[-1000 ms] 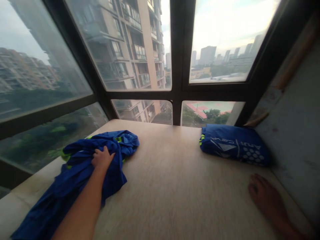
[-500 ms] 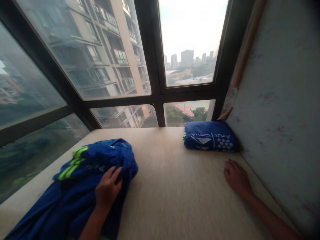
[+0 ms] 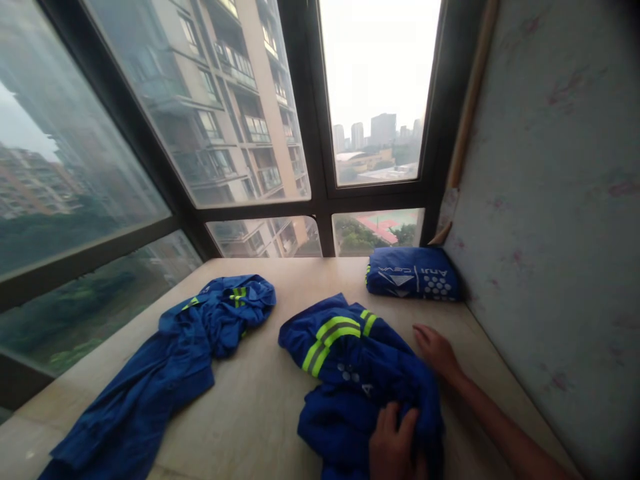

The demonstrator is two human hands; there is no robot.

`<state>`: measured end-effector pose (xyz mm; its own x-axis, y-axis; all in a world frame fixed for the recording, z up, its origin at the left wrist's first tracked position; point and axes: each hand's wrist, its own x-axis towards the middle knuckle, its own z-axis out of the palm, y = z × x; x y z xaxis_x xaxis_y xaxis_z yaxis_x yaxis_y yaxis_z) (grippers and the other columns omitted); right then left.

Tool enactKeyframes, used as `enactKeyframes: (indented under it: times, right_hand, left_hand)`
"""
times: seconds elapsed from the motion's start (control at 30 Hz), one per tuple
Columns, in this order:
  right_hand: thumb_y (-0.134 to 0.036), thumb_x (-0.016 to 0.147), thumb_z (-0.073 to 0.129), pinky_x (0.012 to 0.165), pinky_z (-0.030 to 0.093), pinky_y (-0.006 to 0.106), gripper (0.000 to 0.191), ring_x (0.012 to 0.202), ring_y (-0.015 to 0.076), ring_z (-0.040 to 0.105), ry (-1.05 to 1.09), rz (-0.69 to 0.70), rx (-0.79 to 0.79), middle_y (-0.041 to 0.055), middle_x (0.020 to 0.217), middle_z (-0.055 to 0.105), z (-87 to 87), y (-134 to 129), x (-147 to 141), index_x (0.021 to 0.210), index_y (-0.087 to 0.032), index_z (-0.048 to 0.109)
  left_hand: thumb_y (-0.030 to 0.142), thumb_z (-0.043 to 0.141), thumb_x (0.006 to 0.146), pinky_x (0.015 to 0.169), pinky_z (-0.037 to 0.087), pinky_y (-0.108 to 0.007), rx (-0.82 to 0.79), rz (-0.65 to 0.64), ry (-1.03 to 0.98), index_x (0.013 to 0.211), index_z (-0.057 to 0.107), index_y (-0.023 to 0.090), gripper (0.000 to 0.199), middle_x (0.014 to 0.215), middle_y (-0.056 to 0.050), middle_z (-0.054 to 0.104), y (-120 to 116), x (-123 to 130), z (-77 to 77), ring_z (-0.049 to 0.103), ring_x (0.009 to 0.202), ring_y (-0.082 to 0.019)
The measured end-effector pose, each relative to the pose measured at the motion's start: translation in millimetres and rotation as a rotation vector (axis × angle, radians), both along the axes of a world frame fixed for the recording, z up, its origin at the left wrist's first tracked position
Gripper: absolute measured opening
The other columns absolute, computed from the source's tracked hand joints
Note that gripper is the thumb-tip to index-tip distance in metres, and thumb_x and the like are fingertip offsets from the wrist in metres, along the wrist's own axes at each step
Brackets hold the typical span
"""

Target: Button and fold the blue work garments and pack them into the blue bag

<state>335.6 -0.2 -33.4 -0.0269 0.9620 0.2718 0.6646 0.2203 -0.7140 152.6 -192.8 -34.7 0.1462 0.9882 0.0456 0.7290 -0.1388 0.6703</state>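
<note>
A crumpled blue work jacket (image 3: 360, 373) with yellow-green reflective bands and white print lies in the middle of the board. My left hand (image 3: 395, 437) is closed on its near right part, fingers curled into the cloth. Just right of the jacket, my right hand (image 3: 437, 350) rests low over the surface with its fingers stretched out and nothing in them. Its fingertips are close to the jacket's edge; whether they touch cannot be made out. On the left lies another loose blue work garment (image 3: 180, 347), bunched at its far end.
A folded blue garment bundle (image 3: 413, 275) with white lettering sits at the back right, against the flower-patterned wall (image 3: 545, 220). The pale board (image 3: 245, 407) ends at dark-framed windows (image 3: 320, 200) behind and on the left.
My left hand has brought the jacket from the left to the middle, uncovering the other blue garment. My right hand has shifted slightly left, and the view has turned a little.
</note>
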Motion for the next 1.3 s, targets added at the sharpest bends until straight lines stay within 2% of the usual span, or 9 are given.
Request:
enactKeyframes:
  times: [0.23, 0.43, 0.57, 0.67, 0.83, 0.9, 1.0, 1.17, 1.3]
  right_hand:
    - [-0.042, 0.067, 0.069, 0.104, 0.044, 0.046, 0.048, 0.112, 0.0316, 0.064, 0.360, 0.226, -0.252, 0.0119, 0.115, 0.072, 42.2, -50.2, -70.8, 0.107, -0.016, 0.071]
    - [-0.042, 0.064, 0.078, 0.091, 0.053, 0.044, 0.053, 0.096, 0.0283, 0.069, 0.940, 0.073, -0.389, 0.0092, 0.103, 0.075, 102.8, -60.5, -43.6, 0.110, -0.016, 0.069]
    - [-0.037, 0.062, 0.084, 0.074, 0.056, 0.034, 0.055, 0.081, 0.0203, 0.069, 1.128, -0.006, -0.220, 0.0032, 0.097, 0.073, 177.9, -57.4, -16.6, 0.111, -0.020, 0.068]
    - [-0.038, 0.070, 0.080, 0.076, 0.055, 0.033, 0.050, 0.083, 0.0182, 0.066, 1.070, 0.030, 0.031, 0.0007, 0.098, 0.070, 248.7, -56.8, -19.1, 0.116, -0.022, 0.066]
    - [-0.027, 0.084, 0.066, 0.102, 0.044, 0.040, 0.030, 0.109, 0.0185, 0.059, 0.705, 0.356, 0.362, -0.0020, 0.110, 0.065, 316.9, -70.9, -95.7, 0.114, -0.023, 0.066]
    - [-0.018, 0.083, 0.062, 0.103, 0.043, 0.036, 0.028, 0.109, 0.0172, 0.059, 0.550, 0.563, 0.344, -0.0005, 0.109, 0.065, 298.9, -80.5, -140.5, 0.111, -0.021, 0.067]
    - [-0.008, 0.075, 0.063, 0.096, 0.047, 0.030, 0.038, 0.105, 0.0185, 0.062, 0.366, 0.766, 0.092, 0.0035, 0.111, 0.067, 224.4, -99.2, -193.6, 0.111, -0.020, 0.069]
    - [-0.007, 0.071, 0.062, 0.098, 0.047, 0.035, 0.049, 0.110, 0.0263, 0.063, 0.175, 0.656, -0.284, 0.0111, 0.118, 0.068, 98.6, -137.4, -212.2, 0.119, -0.016, 0.067]
    - [-0.010, 0.071, 0.062, 0.100, 0.046, 0.037, 0.052, 0.113, 0.0264, 0.062, 0.267, 0.631, -0.359, 0.0103, 0.122, 0.067, 92.2, -155.5, -194.3, 0.122, -0.018, 0.066]
  left_hand:
    - [0.034, 0.073, 0.065, 0.097, 0.050, -0.036, -0.018, -0.211, -0.293, 0.110, 0.071, 0.028, 0.045, 0.117, -0.008, 0.065, -19.1, -38.1, 35.2, 0.061, 0.108, -0.028]
    - [0.054, 0.071, 0.074, 0.100, 0.049, -0.039, -0.093, 0.134, -0.507, 0.099, 0.075, 0.023, 0.040, 0.110, -0.009, 0.072, -27.6, -130.1, 95.9, 0.064, 0.109, -0.030]
    - [0.055, 0.081, 0.063, 0.089, 0.055, -0.037, -0.050, 0.414, -0.682, 0.100, 0.074, 0.022, 0.050, 0.100, -0.007, 0.076, -21.0, -170.0, 124.4, 0.069, 0.098, -0.030]
    - [0.055, 0.080, 0.063, 0.080, 0.057, -0.033, -0.042, 0.415, -0.685, 0.092, 0.075, 0.020, 0.046, 0.088, -0.007, 0.076, -16.4, -171.6, 130.8, 0.070, 0.088, -0.027]
    - [0.054, 0.075, 0.068, 0.068, 0.053, -0.028, -0.081, 0.358, -0.636, 0.076, 0.073, 0.019, 0.036, 0.075, -0.005, 0.072, -9.8, -145.9, 119.6, 0.067, 0.074, -0.021]
    - [0.056, 0.077, 0.063, 0.067, 0.053, -0.029, -0.112, 0.432, -0.727, 0.083, 0.073, 0.020, 0.042, 0.085, -0.006, 0.074, -6.2, -142.8, 108.7, 0.069, 0.077, -0.023]
    - [0.056, 0.080, 0.055, 0.061, 0.054, -0.030, -0.149, 0.634, -0.847, 0.087, 0.071, 0.021, 0.049, 0.091, -0.007, 0.075, -3.5, -155.8, 87.5, 0.071, 0.077, -0.025]
    - [0.046, 0.085, 0.044, 0.063, 0.056, -0.032, -0.225, 0.818, -0.877, 0.083, 0.068, 0.020, 0.050, 0.085, -0.007, 0.075, -18.8, -200.2, 57.1, 0.073, 0.078, -0.027]
    - [0.046, 0.086, 0.044, 0.066, 0.057, -0.032, -0.321, 0.778, -0.906, 0.089, 0.069, 0.019, 0.055, 0.086, -0.007, 0.075, -27.8, -218.3, 52.6, 0.074, 0.081, -0.028]
